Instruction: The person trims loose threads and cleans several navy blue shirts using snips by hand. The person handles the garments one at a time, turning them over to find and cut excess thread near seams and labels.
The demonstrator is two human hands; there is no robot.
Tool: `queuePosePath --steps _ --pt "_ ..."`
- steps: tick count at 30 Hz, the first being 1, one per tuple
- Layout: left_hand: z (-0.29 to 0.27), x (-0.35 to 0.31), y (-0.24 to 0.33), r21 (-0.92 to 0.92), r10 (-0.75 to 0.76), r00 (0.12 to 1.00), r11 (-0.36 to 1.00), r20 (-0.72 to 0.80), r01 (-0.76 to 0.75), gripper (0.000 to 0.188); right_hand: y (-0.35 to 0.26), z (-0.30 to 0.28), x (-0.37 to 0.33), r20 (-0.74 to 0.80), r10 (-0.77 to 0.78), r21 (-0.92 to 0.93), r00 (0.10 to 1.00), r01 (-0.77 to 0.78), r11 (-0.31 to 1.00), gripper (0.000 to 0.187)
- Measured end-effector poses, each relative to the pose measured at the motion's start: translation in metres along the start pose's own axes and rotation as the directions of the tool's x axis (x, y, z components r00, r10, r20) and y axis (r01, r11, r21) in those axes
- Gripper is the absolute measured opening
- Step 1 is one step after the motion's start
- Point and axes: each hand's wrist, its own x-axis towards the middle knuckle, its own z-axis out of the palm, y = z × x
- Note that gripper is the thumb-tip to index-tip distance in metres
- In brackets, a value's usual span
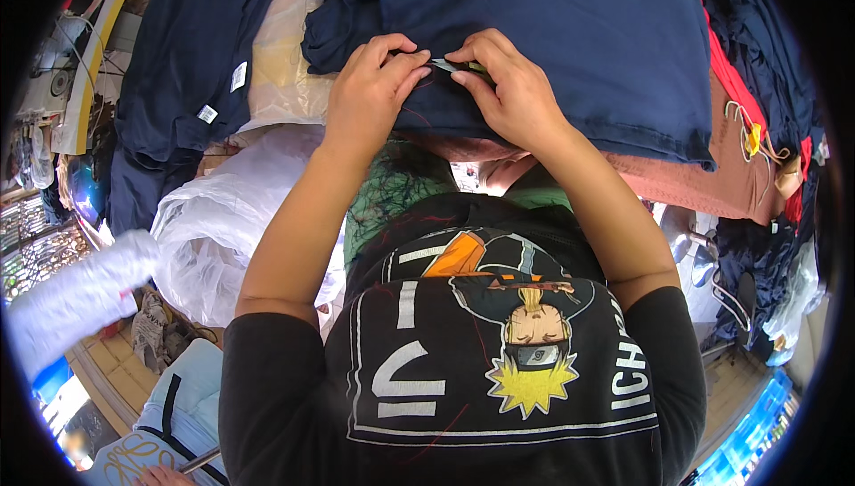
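Observation:
Navy blue cloth [570, 40] lies spread over the work surface in front of me, with both hands above its near edge. My right hand [512, 85] is closed in a pinch on small thread snips [443, 65], whose silvery blades point left; a yellowish part shows under the fingers. Close by, my left hand [378, 85] has its thumb and fingers pressed together at the tip of the blades. What lies between those fingertips is too small to make out. A loose red thread [417, 115] trails over the cloth below the left fingers.
More navy garments with white labels [169, 67] hang at the left. Clear plastic sheeting [209, 228] bulges beside my left forearm. A brown board or cloth [695, 174] lies at the right with a yellow-tied cord. Someone else's hand [165, 477] shows by a light blue garment, lower left.

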Motion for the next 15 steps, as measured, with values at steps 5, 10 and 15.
queuePosePath --steps 5,10,15 --pt "-0.005 0.008 -0.003 -0.069 -0.101 0.989 0.992 0.107 0.109 0.011 0.001 0.0 -0.001 -0.017 0.006 0.024 1.0 -0.006 1.0 0.018" --pt "-0.014 0.008 0.004 -0.154 -0.273 0.944 0.941 0.184 0.302 0.012 0.001 0.003 0.001 -0.063 -0.043 0.016 0.997 0.044 0.999 0.015" --pt "-0.019 0.005 0.005 -0.232 -0.145 0.98 0.957 0.139 0.174 0.015 0.0 0.004 0.002 -0.07 -0.061 -0.015 0.996 0.06 0.998 0.014"
